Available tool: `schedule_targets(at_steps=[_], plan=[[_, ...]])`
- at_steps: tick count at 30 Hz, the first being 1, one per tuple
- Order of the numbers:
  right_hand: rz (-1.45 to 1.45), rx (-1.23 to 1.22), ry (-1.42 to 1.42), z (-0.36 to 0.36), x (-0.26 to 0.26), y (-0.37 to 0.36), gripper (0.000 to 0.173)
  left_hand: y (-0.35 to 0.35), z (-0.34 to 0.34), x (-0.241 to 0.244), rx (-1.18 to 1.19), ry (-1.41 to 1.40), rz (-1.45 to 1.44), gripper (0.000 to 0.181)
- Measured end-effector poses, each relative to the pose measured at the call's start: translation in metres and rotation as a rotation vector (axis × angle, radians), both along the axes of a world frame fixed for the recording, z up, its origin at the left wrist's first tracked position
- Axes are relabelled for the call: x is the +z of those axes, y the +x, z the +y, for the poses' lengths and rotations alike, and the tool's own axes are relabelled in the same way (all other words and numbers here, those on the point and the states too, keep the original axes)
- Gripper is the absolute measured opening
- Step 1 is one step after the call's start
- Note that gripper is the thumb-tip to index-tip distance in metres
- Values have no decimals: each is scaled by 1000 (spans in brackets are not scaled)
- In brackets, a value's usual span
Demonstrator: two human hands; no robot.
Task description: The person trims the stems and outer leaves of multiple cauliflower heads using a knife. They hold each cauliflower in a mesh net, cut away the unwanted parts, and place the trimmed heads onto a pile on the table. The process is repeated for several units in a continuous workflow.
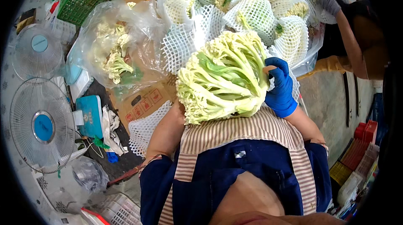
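Note:
A large loose-headed cauliflower [226,80] with pale green stalks and a few small leaves is turned on its side in front of my apron. My right hand [280,86], in a blue glove with a bare fingertip showing, grips its right edge near the stalk base. My left forearm [167,127] reaches up to the cauliflower's left side, but the left hand itself is hidden behind the head. Just beyond lies a white foam net sleeve [178,48], partly covered by the cauliflower.
Cauliflowers in foam nets [252,14] fill a plastic-lined container ahead. At left are a clear bag of florets [118,54], printed cardboard [144,105], a blue scale [89,116] and a fan [43,127]. A co-worker's gloved hand [327,2] works at far right.

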State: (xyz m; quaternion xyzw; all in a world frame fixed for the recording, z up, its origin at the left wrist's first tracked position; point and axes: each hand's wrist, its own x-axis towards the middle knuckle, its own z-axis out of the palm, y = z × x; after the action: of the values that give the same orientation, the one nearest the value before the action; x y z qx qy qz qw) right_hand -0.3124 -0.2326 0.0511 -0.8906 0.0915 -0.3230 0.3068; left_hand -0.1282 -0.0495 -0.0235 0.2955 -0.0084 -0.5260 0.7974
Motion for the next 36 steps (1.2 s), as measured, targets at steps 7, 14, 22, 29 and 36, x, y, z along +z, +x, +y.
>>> schedule_targets(at_steps=[7, 14, 22, 29, 36], plan=[[212, 123, 850, -4, -6, -23, 44, -4, 4, 1, 16, 10, -5, 38], [258, 255, 966, 26, -14, -23, 68, -7, -3, 0, 6, 3, 3, 40], [-12, 236, 997, 48, -18, 3, 93, -1, 5, 2, 27, 8, -8, 42], [-49, 129, 1095, 37, 4, 25, 79, 2, -1, 5, 27, -17, -4, 44], [110, 133, 1462, 20, 15, 50, 40, 3, -11, 12, 32, -52, -4, 47]])
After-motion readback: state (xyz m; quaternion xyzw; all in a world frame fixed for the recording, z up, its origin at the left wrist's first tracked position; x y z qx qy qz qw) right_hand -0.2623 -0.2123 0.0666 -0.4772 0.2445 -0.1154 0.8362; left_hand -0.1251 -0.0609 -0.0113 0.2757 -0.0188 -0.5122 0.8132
